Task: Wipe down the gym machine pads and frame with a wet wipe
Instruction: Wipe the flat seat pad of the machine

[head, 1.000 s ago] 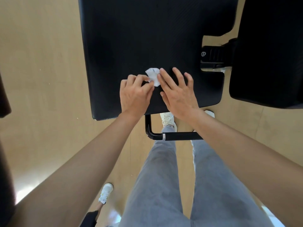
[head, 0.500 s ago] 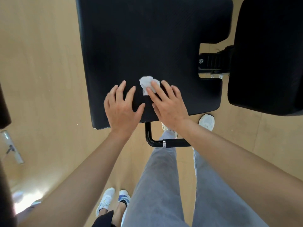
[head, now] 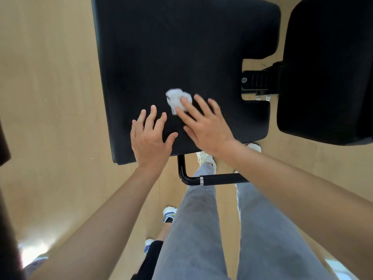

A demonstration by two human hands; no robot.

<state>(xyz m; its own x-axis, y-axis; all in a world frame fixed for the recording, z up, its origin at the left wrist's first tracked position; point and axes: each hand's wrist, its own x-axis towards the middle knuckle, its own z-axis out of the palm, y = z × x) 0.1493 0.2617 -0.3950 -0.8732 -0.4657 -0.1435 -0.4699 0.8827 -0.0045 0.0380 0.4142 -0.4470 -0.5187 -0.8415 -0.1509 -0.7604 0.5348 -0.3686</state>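
While the left hand (head: 150,139) lies flat with fingers spread on the wide black padded seat (head: 181,57), the right hand (head: 207,126) (fingers straight) presses a crumpled white wet wipe (head: 176,99) against it.

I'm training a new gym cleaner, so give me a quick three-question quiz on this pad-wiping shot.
1. True or false: the left hand lies flat on the large pad, holding nothing.
2. Whose fingers press the crumpled wipe? A: left hand. B: right hand.
3. Fill in: the wipe's colour is ____.
Key: 1 true; 2 B; 3 white.
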